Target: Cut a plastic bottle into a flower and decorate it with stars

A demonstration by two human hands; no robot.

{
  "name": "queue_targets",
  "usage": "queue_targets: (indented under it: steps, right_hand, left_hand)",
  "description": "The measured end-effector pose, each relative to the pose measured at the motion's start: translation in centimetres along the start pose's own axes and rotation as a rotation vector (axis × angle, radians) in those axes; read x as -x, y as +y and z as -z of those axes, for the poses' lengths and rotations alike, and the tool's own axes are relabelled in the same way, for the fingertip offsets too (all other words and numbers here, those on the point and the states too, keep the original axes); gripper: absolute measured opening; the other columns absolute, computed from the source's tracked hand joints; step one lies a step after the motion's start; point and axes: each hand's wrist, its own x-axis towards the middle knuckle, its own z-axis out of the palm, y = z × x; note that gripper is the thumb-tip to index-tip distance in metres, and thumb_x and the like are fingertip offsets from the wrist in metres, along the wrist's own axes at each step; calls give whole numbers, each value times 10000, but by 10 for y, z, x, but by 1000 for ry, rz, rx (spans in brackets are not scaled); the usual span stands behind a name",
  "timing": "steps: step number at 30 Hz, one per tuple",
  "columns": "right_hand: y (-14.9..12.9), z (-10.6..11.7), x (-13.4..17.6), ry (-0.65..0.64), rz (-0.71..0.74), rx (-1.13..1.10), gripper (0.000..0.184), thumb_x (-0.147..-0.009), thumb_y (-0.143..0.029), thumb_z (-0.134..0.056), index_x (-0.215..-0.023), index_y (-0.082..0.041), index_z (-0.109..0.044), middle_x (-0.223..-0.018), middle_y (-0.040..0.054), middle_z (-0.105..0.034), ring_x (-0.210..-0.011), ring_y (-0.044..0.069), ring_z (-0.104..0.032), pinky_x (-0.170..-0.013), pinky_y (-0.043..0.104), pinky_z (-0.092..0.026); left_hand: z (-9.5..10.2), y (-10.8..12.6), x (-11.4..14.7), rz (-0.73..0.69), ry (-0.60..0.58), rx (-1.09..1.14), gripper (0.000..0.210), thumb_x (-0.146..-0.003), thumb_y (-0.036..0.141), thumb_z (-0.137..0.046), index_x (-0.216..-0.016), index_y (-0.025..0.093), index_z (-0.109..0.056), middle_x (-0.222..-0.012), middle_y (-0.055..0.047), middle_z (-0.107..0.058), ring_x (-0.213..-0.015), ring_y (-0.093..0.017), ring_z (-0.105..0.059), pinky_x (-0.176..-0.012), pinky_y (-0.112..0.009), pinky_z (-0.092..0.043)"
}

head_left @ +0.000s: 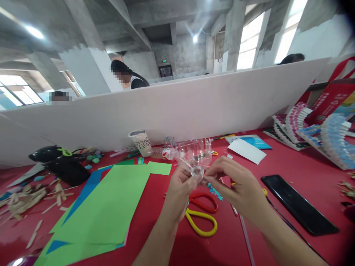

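A clear plastic bottle point(194, 152) lies tilted above the table, its open neck pointing toward me. Around the neck are the closed fingers of my left hand point(181, 184). My right hand point(235, 181) pinches at the right side of the neck; whatever sits between its fingertips is too small to make out. Below the hands rest scissors point(203, 232) with one yellow and one red handle. A strip of small blue stars point(215, 192) lies on the table between my hands.
Green paper sheets point(111, 203) cover the left of the red table. A black phone point(299, 205) lies at right. Wooden sticks point(24, 199), a black container point(66, 168) and a marked paper cup point(141, 143) stand around. A white partition point(155, 107) closes the back.
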Motion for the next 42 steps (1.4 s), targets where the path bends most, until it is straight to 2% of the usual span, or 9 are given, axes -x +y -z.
queue_targets:
  steps: [6, 12, 20, 25, 32, 37, 42]
  right_hand:
    - [2, 1, -2, 23, -10, 27, 121, -868, -113, -537, -811, -207, -589, -780, 5, -560, -722, 153, -527, -648, 279, -441]
    - [5, -3, -2, 23, -3, 29, 132, -873, -100, -530, -841, -206, -603, -787, 5, -556, -726, 151, -539, -663, 276, -446]
    - [2, 1, 1, 58, -7, 68, 154, -899, -156, -509, -974, -230, -621, -880, 25, -591, -788, 166, -568, -666, 281, -458]
    - [5, 2, 1, 59, -36, 63, 153, -899, -152, -515, -975, -227, -625, -884, 12, -588, -786, 149, -566, -673, 268, -455]
    - [7, 1, 0, 90, -130, 96, 119, -892, -189, -532, -952, -226, -627, -878, 4, -628, -763, 144, -584, -656, 265, -462]
    - [7, 2, -2, 71, -281, 53, 140, -872, -218, -525, -954, -225, -639, -836, 11, -646, -696, 150, -601, -569, 258, -469]
    - [8, 5, -3, 61, -371, 2, 161, -866, -235, -520, -974, -208, -636, -779, 8, -641, -640, 144, -602, -578, 265, -475]
  left_hand:
    - [1, 2, 2, 140, -111, 143, 122, -798, 156, -567, -899, 151, -634, -853, -46, -684, -724, -137, -631, -728, -278, -486]
    - [2, -1, 2, 205, -98, 185, 76, -795, 175, -587, -834, 137, -642, -734, -26, -661, -641, -115, -613, -662, -249, -491]
    - [2, -1, 2, 231, -102, 125, 120, -765, 226, -607, -842, 138, -630, -728, -40, -656, -601, -129, -611, -591, -242, -473]
    - [1, -3, 1, 239, -93, 75, 112, -781, 230, -588, -843, 137, -598, -693, -33, -634, -574, -122, -597, -564, -237, -463]
    - [-1, -4, 1, 229, -81, 2, 80, -800, 203, -574, -835, 139, -541, -677, -15, -612, -560, -111, -584, -563, -242, -468]
    - [-1, -7, 0, 235, -76, -32, 94, -802, 210, -570, -840, 139, -522, -683, -21, -619, -552, -111, -582, -547, -238, -461]
    - [-2, -10, -1, 231, -39, -46, 103, -780, 204, -588, -820, 152, -508, -665, -3, -604, -547, -116, -584, -554, -245, -461]
